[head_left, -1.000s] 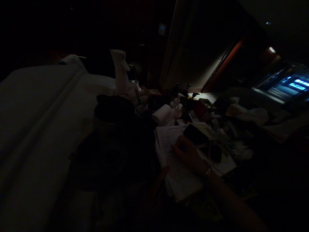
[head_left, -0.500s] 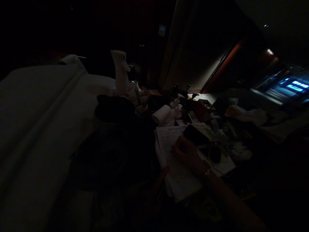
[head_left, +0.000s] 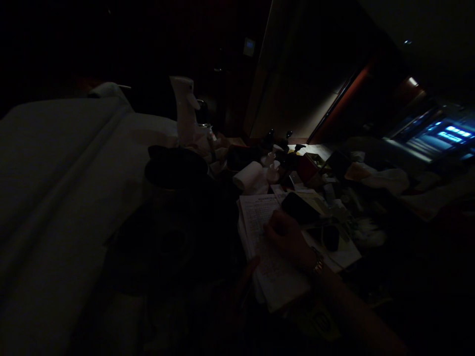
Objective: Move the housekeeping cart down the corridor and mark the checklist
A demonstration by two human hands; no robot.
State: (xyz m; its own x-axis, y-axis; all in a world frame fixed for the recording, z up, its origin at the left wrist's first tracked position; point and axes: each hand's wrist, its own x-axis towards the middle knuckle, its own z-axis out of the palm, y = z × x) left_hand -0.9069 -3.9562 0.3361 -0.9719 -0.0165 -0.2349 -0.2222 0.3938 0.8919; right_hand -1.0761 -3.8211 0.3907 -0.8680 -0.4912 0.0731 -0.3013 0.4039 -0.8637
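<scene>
The view is very dark. A stack of printed sheets lies tilted in the middle. My right hand, with a metal watch on its wrist, rests on the top sheet with its fingers curled together; what they hold, if anything, is too dark to tell. At the left edge of the sheets is my left hand, only a finger or thumb of it faintly lit against the paper. A dark phone lies just beyond my right hand.
Behind the sheets are a white roll, small pump bottles and a red box. A tall white bird-shaped object stands further left, beyond a dark round container. White cloth covers the left side.
</scene>
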